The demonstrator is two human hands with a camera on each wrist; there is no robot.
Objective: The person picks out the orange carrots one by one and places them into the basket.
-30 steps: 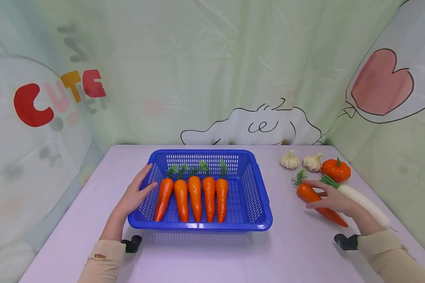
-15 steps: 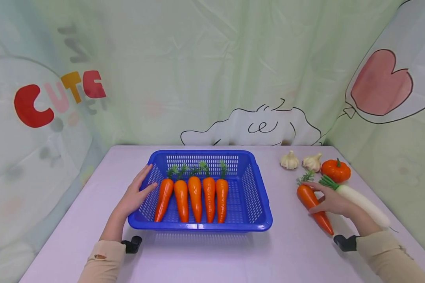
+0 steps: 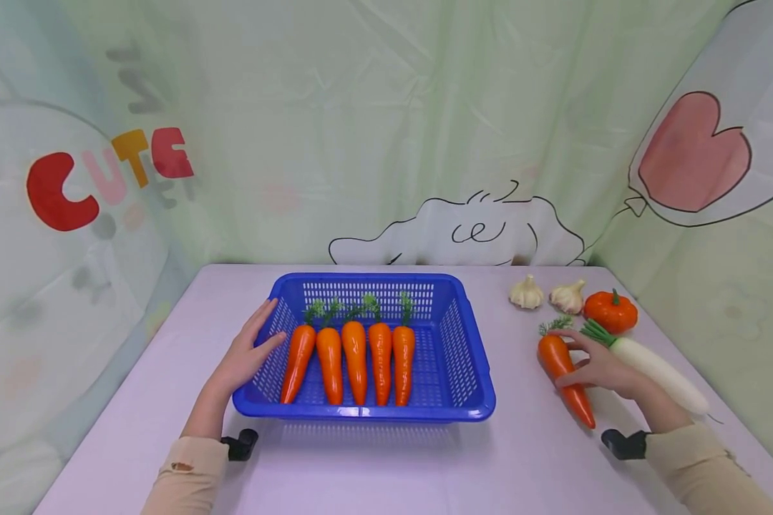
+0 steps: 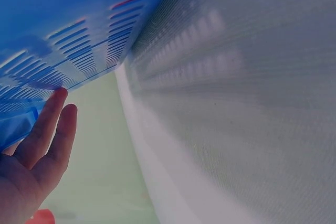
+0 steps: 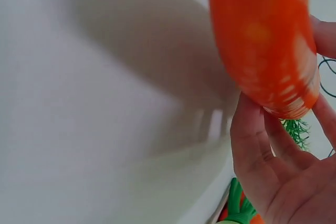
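Note:
My right hand (image 3: 602, 368) grips an orange carrot (image 3: 555, 356) with a green leafy top, right of the basket. The right wrist view shows the thumb and fingers about the carrot's thick end (image 5: 268, 51), which casts a shadow on the table. My left hand (image 3: 245, 357) holds the left side of a blue plastic basket (image 3: 361, 413), its thumb over the rim. In the left wrist view, fingers (image 4: 50, 129) lie against the slotted outer wall (image 4: 79, 45). Several carrots (image 3: 356, 357) lie side by side in the basket, leafy ends toward the back.
A white radish (image 3: 660, 372) lies just right of my right hand. Behind it are a small orange pumpkin (image 3: 612, 310) and two garlic bulbs (image 3: 526, 292). A printed curtain (image 3: 373, 129) surrounds the pale table (image 3: 425, 468) at the back and sides.
The carrot in my right hand has turned, its tip swinging left and toward me, so it lies less slanted. My left hand and the basket stay in place.

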